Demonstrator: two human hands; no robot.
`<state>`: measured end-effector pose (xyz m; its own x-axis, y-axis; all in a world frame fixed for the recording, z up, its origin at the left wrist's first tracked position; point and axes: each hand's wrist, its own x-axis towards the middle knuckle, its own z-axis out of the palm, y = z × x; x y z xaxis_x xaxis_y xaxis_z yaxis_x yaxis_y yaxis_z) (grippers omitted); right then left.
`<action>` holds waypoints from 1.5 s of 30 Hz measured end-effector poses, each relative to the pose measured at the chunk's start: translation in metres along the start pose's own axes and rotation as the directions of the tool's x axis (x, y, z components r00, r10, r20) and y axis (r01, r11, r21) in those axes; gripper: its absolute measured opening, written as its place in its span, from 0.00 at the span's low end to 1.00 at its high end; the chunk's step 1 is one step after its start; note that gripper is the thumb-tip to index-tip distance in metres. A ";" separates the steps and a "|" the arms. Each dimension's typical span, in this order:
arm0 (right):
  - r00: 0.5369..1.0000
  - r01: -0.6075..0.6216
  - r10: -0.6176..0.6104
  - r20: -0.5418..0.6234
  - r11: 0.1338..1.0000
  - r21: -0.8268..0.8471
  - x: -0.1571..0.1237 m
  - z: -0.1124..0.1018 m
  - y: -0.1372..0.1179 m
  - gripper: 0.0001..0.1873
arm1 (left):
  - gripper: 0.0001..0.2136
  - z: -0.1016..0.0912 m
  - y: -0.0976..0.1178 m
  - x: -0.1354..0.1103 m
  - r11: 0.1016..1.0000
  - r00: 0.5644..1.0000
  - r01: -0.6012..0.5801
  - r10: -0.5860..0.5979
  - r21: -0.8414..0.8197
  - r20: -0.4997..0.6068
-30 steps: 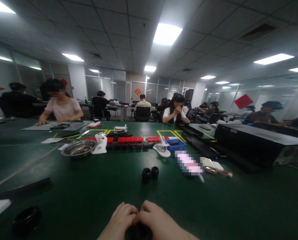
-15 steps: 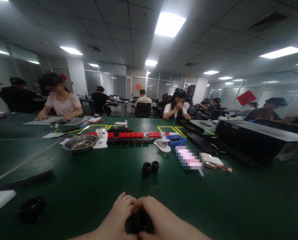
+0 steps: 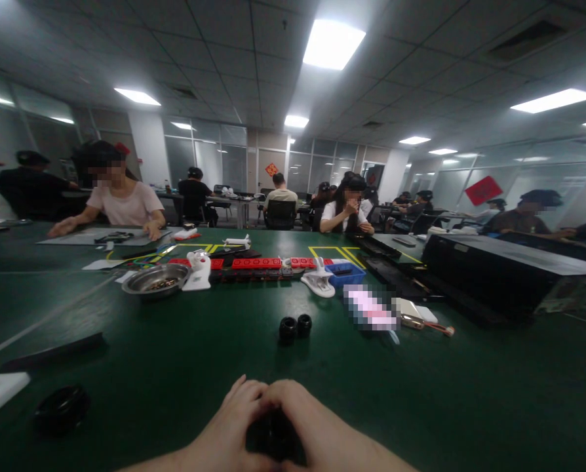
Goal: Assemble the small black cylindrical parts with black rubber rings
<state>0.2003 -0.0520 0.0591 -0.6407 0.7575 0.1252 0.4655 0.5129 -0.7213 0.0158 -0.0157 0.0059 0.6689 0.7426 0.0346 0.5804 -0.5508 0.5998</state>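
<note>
At the bottom centre, my left hand and my right hand meet at the fingertips. Both curl round a glossy black part, dark and mostly hidden between the palms; its kind cannot be made out. Beyond the fingers, two small black ring-shaped parts, a left one and a right one, stand side by side on the green table. A larger black round part lies to the left of my left hand.
A metal bowl of small brass-coloured pieces stands beside a white device. Red strips, a white stand and a blue tray line the middle. A large black case sits right. Co-workers sit across the table.
My hands stay together round the black part, with the thumbs shifted slightly lower. Across the table at left, a co-worker's hands have moved apart. The camera view has shifted a little.
</note>
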 end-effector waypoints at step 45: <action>0.972 -0.119 0.052 -0.230 0.951 -0.287 0.008 0.020 0.013 0.33 | 0.22 0.007 0.001 0.000 1.000 0.995 0.023 -0.021 0.021 -0.101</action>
<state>0.1893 -0.0474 0.0373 -0.4582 0.8556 0.2406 0.6937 0.5136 -0.5050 0.0197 -0.0185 0.0012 0.6065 0.7884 0.1025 0.6052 -0.5414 0.5836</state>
